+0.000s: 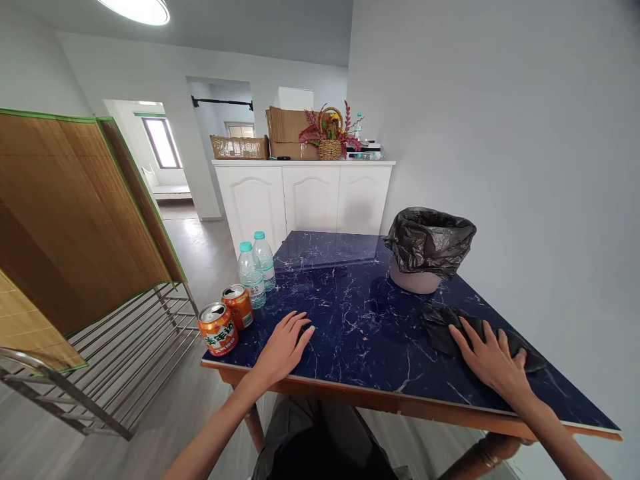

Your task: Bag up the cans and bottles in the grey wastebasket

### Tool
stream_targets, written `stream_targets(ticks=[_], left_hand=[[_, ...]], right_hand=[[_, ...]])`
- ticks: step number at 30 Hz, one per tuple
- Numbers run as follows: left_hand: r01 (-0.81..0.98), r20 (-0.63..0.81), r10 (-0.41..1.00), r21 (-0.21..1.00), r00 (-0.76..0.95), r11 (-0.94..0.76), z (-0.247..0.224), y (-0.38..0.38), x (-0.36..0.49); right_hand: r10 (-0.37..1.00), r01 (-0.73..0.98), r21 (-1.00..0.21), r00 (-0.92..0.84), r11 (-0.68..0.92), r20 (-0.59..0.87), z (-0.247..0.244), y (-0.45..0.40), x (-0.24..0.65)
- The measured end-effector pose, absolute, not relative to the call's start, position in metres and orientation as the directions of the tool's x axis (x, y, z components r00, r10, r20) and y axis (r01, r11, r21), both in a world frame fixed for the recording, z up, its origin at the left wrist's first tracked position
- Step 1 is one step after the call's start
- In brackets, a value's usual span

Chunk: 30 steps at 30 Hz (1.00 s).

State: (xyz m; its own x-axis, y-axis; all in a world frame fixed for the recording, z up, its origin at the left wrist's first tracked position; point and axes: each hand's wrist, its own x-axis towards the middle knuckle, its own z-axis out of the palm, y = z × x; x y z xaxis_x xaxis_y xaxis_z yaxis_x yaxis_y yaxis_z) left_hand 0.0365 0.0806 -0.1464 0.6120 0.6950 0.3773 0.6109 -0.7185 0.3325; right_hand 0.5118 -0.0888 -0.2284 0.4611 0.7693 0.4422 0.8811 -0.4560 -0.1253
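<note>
Our right hand [493, 357] spreads flat at four o'clock on the black bag [440, 330], grasping nothing, perhaps to steady it; our left hand [284, 343] rests loose at eight. Bottles [251, 277] and cans [218, 330] hug the surface's [345, 347] nine-o'clock edge, likely out of the way, leaving open room centrally, short of the one-o'clock bin [414, 280].

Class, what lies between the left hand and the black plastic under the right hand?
The head view shows only bare tabletop between the left hand and the black plastic.
</note>
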Motion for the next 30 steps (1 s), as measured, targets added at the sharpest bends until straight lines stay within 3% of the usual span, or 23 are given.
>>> stream_targets(ticks=[5, 11, 16, 23, 30], left_hand=[[0.600, 0.405, 0.683, 0.329, 0.608, -0.729, -0.151, 0.083, 0.037], [0.596, 0.403, 0.682, 0.335, 0.610, -0.730, -0.151, 0.082, 0.036], [0.594, 0.414, 0.678, 0.330, 0.607, -0.733, -0.150, 0.082, 0.035], [0.606, 0.376, 0.697, 0.344, 0.611, -0.717, -0.148, 0.081, 0.034], [0.601, 0.396, 0.681, 0.324, 0.616, -0.731, -0.145, 0.078, 0.034]], right_hand=[[0.694, 0.847, -0.195, 0.520, -0.495, 0.499, -0.197, -0.074, 0.500], [0.581, 0.943, -0.256, 0.331, -0.211, 0.744, -0.071, -0.024, 0.481], [0.683, 0.932, -0.246, 0.362, -0.266, 0.634, -0.003, 0.037, 0.500], [0.724, 0.930, -0.250, 0.365, -0.268, 0.585, 0.012, 0.077, 0.514], [0.749, 0.932, -0.351, 0.292, -0.085, 0.594, 0.011, 0.049, 0.462]])
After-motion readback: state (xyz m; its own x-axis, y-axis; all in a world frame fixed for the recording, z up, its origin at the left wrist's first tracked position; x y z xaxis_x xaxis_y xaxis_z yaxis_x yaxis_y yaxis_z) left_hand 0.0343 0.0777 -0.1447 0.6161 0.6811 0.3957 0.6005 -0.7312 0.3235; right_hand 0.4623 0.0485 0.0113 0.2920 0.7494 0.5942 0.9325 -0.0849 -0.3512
